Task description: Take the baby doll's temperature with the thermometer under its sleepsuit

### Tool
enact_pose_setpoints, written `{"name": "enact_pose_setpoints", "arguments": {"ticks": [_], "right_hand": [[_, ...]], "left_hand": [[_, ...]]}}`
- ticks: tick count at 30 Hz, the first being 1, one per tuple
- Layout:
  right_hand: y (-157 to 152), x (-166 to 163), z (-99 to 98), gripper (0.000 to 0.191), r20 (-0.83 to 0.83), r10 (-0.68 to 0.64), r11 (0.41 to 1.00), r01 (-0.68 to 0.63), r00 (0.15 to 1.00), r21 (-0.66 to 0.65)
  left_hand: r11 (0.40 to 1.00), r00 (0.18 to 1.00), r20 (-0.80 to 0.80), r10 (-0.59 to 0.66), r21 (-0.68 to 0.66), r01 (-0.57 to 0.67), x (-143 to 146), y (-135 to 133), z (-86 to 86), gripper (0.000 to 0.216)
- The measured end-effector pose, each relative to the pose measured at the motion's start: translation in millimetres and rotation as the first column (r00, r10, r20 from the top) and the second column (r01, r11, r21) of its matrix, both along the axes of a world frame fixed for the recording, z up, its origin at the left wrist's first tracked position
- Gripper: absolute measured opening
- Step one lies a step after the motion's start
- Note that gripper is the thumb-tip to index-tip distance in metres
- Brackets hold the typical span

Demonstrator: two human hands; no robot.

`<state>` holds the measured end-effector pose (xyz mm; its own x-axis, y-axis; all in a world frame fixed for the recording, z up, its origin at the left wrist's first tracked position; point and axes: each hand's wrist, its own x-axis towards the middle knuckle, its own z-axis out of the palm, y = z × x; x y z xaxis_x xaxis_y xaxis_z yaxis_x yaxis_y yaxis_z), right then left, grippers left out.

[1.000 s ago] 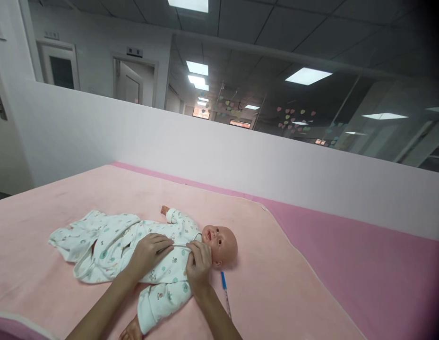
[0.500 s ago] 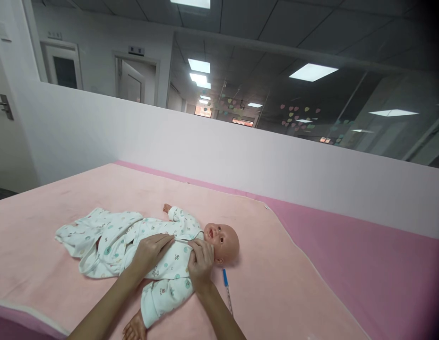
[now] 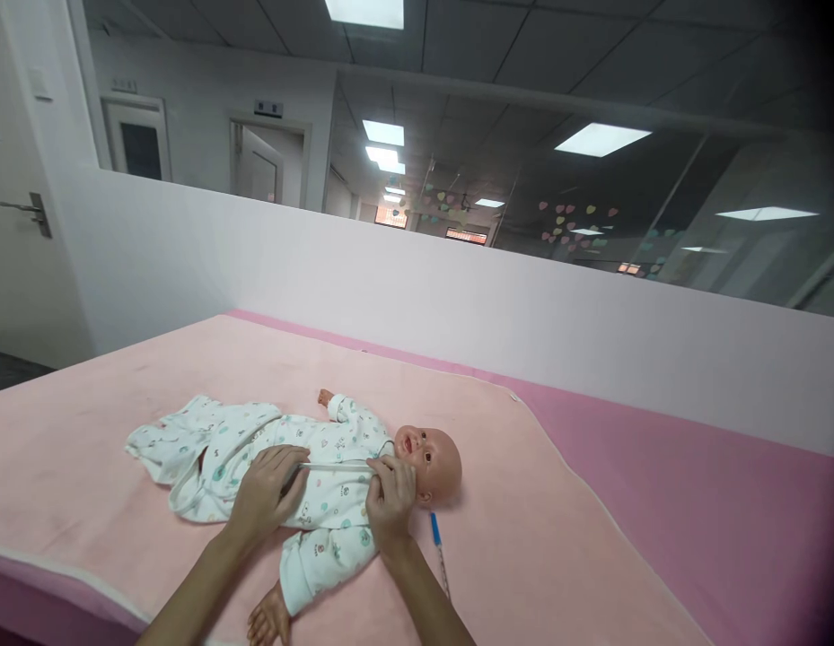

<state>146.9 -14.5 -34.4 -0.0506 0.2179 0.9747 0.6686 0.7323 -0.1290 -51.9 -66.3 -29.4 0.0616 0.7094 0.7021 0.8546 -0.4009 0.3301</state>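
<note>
A baby doll lies on its back in a white printed outfit, its head to the right. Above its chest a narrow white strip runs taut between my two hands; I cannot tell whether it is a tape or the garment's edge. My left hand is closed at the strip's left end over the doll's belly, a dark patch showing under its palm. At the other end, by the doll's chin, the bent fingers of my right hand pinch the strip.
A thin stick with a blue cap, resembling a thermometer, lies right of my right forearm. Beneath everything is a pink sheet over a darker pink padded surface. A white low wall with glass above borders the far side.
My left hand has moved left along the doll's body, away from my right hand. More of the white strip now shows between them. The view has shifted slightly.
</note>
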Motion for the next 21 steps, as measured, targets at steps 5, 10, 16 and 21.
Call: {"name": "enact_pose_setpoints", "arguments": {"ticks": [5, 10, 16, 21], "right_hand": [[-1, 0, 1.0, 0.028, -0.002, 0.001, 1.000, -0.001, 1.000, -0.009], [0, 1, -1.7, 0.028, -0.005, 0.002, 1.000, -0.002, 1.000, -0.020], [0, 1, -1.4, 0.027, -0.003, 0.004, 1.000, -0.004, 1.000, -0.021], [1, 0, -0.6, 0.027, -0.007, 0.009, 1.000, -0.009, 1.000, -0.015]], "left_hand": [[1.000, 0.998, 0.060, -0.003, -0.008, 0.004, 1, 1, -1.2, 0.014], [0.999, 0.996, 0.079, -0.040, 0.039, 0.037, -4, 4, -9.8, 0.018], [0.992, 0.998, 0.054, 0.026, 0.119, -0.032, -8, 8, -20.4, 0.020], [0.989, 0.997, -0.031, 0.073, 0.134, -0.068, -4, 9, -15.7, 0.024]]}}
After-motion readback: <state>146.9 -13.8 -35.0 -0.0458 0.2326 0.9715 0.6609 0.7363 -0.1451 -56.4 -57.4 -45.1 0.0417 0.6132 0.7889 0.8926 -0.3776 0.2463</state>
